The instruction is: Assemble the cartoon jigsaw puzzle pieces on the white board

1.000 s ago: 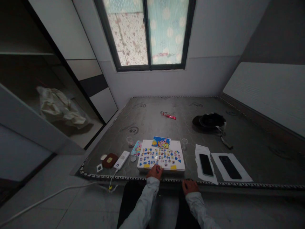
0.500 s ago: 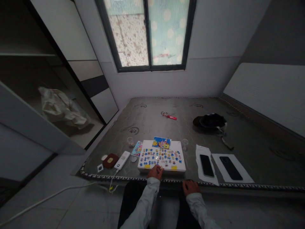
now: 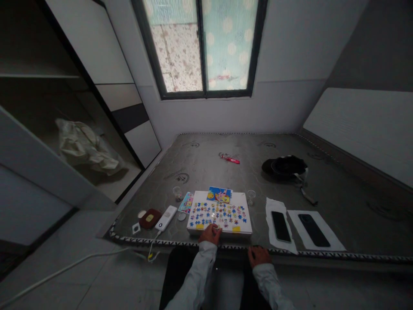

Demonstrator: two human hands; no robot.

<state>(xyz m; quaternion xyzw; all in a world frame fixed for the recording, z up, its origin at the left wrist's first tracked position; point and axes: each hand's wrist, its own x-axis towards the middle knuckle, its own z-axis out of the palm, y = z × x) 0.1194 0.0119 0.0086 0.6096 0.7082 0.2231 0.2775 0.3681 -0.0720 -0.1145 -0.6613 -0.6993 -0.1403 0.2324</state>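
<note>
No legible text, number or brand in view. The mattress (image 3: 338,202) carries round printed emblems (image 3: 181,177); any lettering in them is too small to read. The picture card (image 3: 219,194) on the white board (image 3: 244,199) shows a cartoon print with no readable words. The second card (image 3: 186,202), power bank (image 3: 165,218) and two phones (image 3: 279,226) show no readable marks.

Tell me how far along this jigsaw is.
Spread out: small blue and multicoloured jigsaw pieces across the white rectangular board, cartoon picture at its far edge. In hand: the left hand touches pieces at the near edge; the right hand rests on the grey mattress edge. Left: nearly every piece looks unjoined.
</note>
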